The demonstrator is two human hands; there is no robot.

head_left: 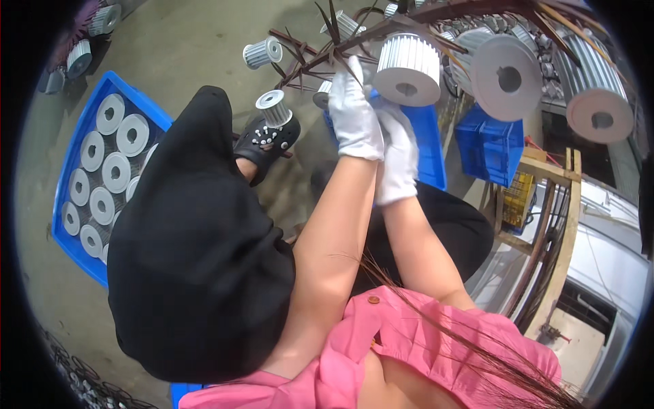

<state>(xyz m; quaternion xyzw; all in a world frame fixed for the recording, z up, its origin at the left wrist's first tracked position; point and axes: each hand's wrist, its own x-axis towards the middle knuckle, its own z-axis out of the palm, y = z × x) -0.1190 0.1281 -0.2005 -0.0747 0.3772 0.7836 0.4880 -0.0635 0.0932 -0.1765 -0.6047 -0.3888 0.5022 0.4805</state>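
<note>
While both arms rise from the lower edge, gloved in white, reaching up toward a dark spiked rack [354,41] at the top of the view. Left hand [354,112] raised highest, fingers stretched up beside the rack's bar, touching or nearly touching the rim of a white yarn spool [409,68] mounted there; cannot tell whether clenched on anything. Right hand [398,160] just below and behind the left, partly hidden, fingers curled near the spool's underside; grip likewise impossible to judge. Spool sitting on the rack, end face with its centre hole turned toward the camera, ribbed winding visible above.

Further along the same rack, to the right: two larger spools [507,75], also end-on. To the left, two small spools [262,53] on spikes, one of them [274,108] just above a black clog [267,142] dotted with white studs.

On the concrete floor [184,41] at left, a blue crate [71,163] packed with upright white spools in rows. Under the hands, another blue crate [426,136]; right of it, a third [490,146] near a wooden frame [569,225]. Black cloth [197,266] over the left knee, pink shirt [422,354] at the bottom edge.
</note>
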